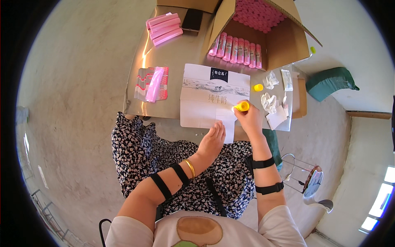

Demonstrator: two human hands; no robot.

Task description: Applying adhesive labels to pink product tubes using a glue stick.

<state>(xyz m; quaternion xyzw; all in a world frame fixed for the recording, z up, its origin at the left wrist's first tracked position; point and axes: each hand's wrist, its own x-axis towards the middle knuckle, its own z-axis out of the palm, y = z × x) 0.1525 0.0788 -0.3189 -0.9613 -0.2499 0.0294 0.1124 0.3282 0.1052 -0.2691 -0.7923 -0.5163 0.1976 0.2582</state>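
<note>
My right hand [251, 121] grips a yellow glue stick [243, 106], tilted, with its white end at the upper right part of a small white paper sheet [228, 133]. That paper lies over the lower edge of a flat printed cardboard piece [195, 108] and hangs past it toward me. With fingers stretched out, my left hand [212, 142] presses on the paper's left side and holds nothing. A yellow cap [258, 87] sits on the table, right of the cardboard.
An open carton [284, 47] holds many pink tubes [240, 50]. Pink rolls [165, 29] and a dark phone-like object [192, 20] lie at the back left. Nearer are flat printed labels [163, 82] under a pink wrapped roll [154, 85]. Crumpled paper [269, 102] lies along the right edge.
</note>
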